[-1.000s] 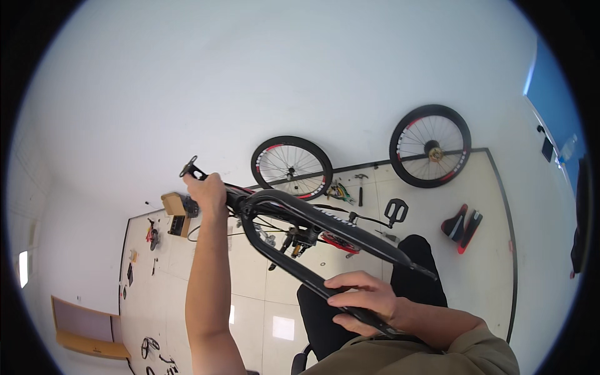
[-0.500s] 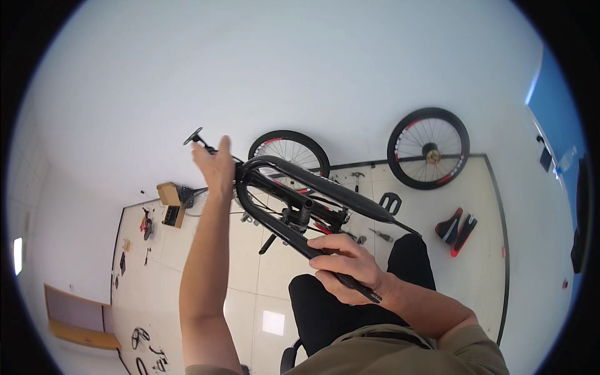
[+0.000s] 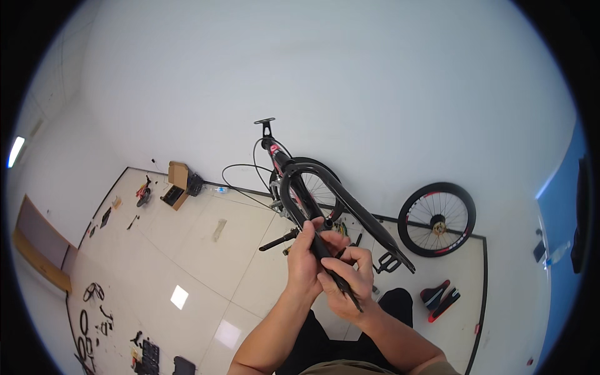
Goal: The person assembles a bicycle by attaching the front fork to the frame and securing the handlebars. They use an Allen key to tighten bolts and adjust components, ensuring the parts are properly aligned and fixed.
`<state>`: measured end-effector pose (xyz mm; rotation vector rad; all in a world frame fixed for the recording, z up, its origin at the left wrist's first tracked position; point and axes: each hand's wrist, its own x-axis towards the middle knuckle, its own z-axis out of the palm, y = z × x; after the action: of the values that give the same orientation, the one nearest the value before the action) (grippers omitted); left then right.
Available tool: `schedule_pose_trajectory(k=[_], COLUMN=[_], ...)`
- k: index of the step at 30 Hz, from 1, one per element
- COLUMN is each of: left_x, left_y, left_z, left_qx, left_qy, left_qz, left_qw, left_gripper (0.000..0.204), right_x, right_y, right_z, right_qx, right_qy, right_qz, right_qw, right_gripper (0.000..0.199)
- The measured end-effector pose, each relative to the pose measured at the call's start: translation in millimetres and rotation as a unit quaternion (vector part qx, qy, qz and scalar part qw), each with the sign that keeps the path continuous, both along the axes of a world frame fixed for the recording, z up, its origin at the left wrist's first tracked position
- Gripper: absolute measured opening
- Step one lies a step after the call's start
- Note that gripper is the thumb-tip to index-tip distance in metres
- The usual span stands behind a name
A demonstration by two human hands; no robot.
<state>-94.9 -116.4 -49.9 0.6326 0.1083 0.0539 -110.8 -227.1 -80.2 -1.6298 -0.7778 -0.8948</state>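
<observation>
I hold a black bicycle frame (image 3: 325,187) up in front of me, its red-marked tube and seat post (image 3: 267,128) pointing up and away. My left hand (image 3: 309,259) grips one of the frame's thin black stays near its lower end. My right hand (image 3: 347,281) is closed on the same stay just below and to the right, touching the left hand. A black crank arm (image 3: 278,240) sticks out to the left of my hands.
Two spoked wheels lean at the white wall, one behind the frame (image 3: 319,181), one to the right (image 3: 437,219). A black and red saddle (image 3: 440,299) lies on the tiled floor. A cardboard box (image 3: 177,184) and small parts sit at the left.
My left hand came down from the frame's far upper end to the stay beside my right hand. The frame swung more upright and the view turned left.
</observation>
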Motion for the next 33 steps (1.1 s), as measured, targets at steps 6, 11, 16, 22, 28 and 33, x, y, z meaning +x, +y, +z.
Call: schedule_pose_trajectory(k=[6, 11, 16, 22, 28, 33], left_x=[9, 10, 1, -37, -57, -68], left_y=[-10, 10, 18, -1, 3, 10], left_z=[5, 2, 7, 24, 23, 45], left_qx=[0.002, 0.0, 0.032, -0.145, -0.17, -0.114], left_qy=[0.004, 0.03, 0.036, 0.024, 0.015, 0.086], left_qz=[0.028, 0.026, -0.009, -0.036, -0.09, -0.042], left_qw=[1.0, 0.999, 0.999, 0.988, 0.981, 0.989], left_gripper=[0.034, 0.029, 0.032, 0.039, 0.037, 0.033], right_x=[-1, 27, 31, 21, 12, -2], right_y=[-87, -109, -73, -50, -49, -40], right_z=[-64, 31, 89, 86, 78, 80], right_qx=[0.06, 0.351, 0.196, 0.201, 0.228, 0.235], right_qy=[0.286, 0.616, 0.604, 0.601, 0.599, 0.616], right_qz=[0.144, 0.282, 0.402, 0.374, 0.382, 0.387], right_qw=[0.945, 0.646, 0.659, 0.677, 0.666, 0.645], right_gripper=[0.019, 0.058, 0.044, 0.015, 0.012, 0.013])
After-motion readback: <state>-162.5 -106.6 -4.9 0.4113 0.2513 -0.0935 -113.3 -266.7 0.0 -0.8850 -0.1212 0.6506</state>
